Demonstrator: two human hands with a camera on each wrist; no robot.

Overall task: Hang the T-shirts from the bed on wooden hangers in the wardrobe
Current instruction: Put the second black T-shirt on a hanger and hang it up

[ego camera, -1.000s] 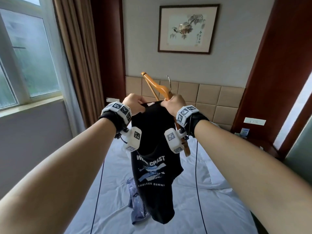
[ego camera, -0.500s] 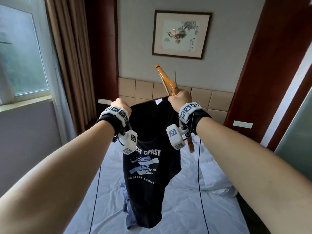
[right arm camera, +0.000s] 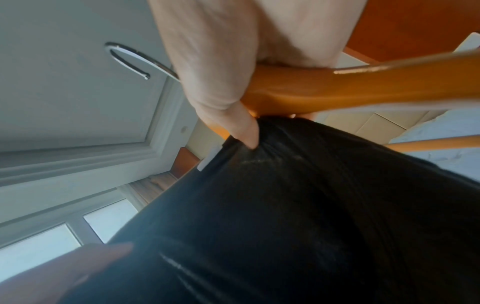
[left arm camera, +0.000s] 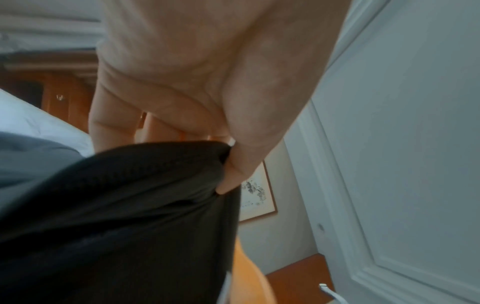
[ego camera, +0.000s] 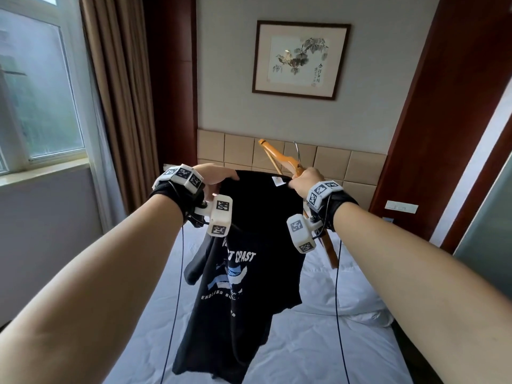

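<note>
At the far left of the frame a window (ego camera: pixel 41 87) and brown curtain (ego camera: pixel 119 87) fill the wall. Moving right, the left hand (ego camera: pixel 214 176) sits just left of centre, its thumb and fingers pinched on the top edge of the black T-shirt (ego camera: pixel 249 273), which hangs in mid-air down the middle of the frame, above the white bed (ego camera: pixel 304 353) that spreads across the lower part. The shirt's white and blue print faces the head camera. Above centre a framed picture (ego camera: pixel 300 59) hangs on the wall. Right of centre the right hand (ego camera: pixel 306 180) is wrapped around the wooden hanger (ego camera: pixel 282 156), fingers clamped on it, with the thumb pressing the shirt's collar against it. The hanger tilts, one arm rising toward the headboard (ego camera: pixel 332 162), the other dropping below the wrist. A pillow (ego camera: pixel 357 297) lies at lower right.
</note>
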